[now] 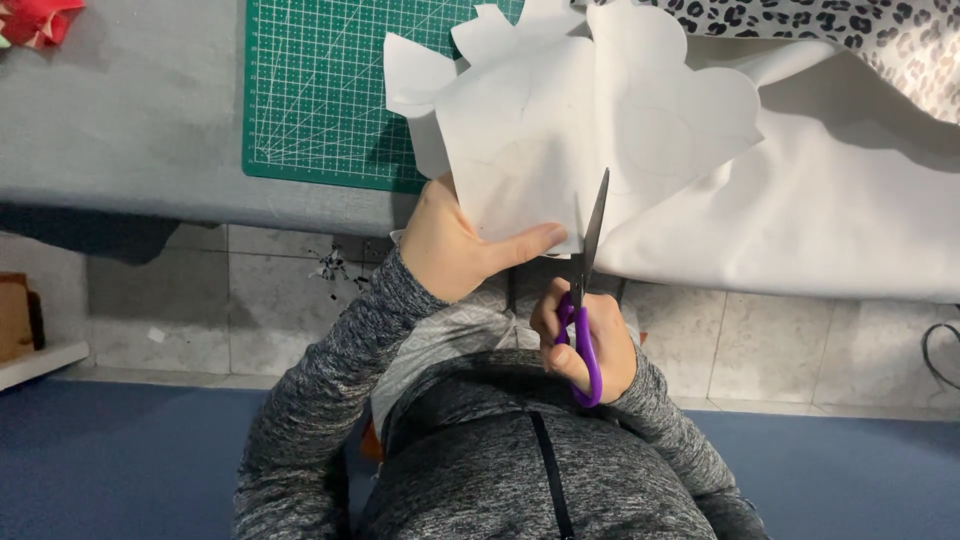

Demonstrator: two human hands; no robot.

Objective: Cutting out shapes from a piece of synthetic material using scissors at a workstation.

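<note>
My left hand [455,245] grips the near edge of a white paper sheet [560,130] with a wavy cut outline, thumb lying along its lower edge. My right hand [580,335] holds purple-handled scissors [590,290], fingers through the loops. The blades point away from me and reach into the paper's lower edge just right of my left thumb. The paper hangs partly over the edge of the grey table [120,140].
A green cutting mat [320,90] lies on the table behind the paper. White fabric [830,210] spreads to the right, with leopard-print cloth [850,25] beyond it. A red object [40,20] sits at the far left corner. Tiled floor and a blue mat lie below.
</note>
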